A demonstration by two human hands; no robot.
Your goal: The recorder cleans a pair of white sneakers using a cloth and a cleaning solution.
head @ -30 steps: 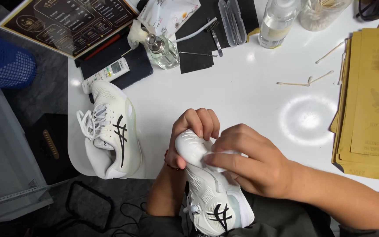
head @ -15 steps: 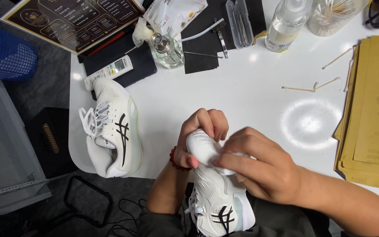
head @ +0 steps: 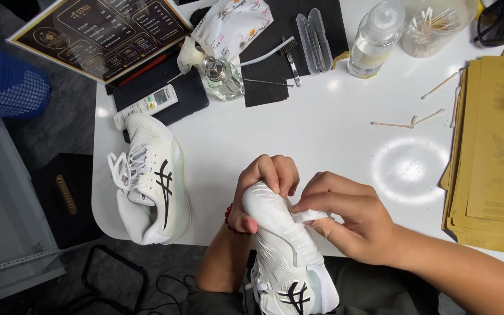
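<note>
A: Where's the shoe rn?

B: White sneaker [head: 287, 245] sits in the lap, toe up at the desk [head: 322, 146] edge. Left hand [head: 261, 189] is curled over the toe, fingers wrapped and thumb under, gripping it. Right hand [head: 351, 219] pinches a small white wipe [head: 310, 217] against the side of the toe, fingertips pressed together on it

A: So what could go wrong?

B: Imo the grip. Only the toe is clamped, heel just rests on the thighs. Push hard w/ the wipe and the shoe can twist or slide down off the lap

A: Anything else?

B: The wipe is tiny, so fingertips may rub the upper directly and smear it. Can't tell if it's wet

A: Stuff around the hands?

B: Second white sneaker [head: 150, 181] lies to the left of the left hand, partly overhanging the desk edge, so an elbow bump could drop it. Glass bottle [head: 223, 76] and plastic bottle [head: 374, 38] stand well ahead of the hands, out of reach of a slip. Wooden sticks [head: 406, 122] lie ahead of the right hand, sandpaper sheets [head: 491, 151] off to its right; a wide arm swing could sweep them
</note>
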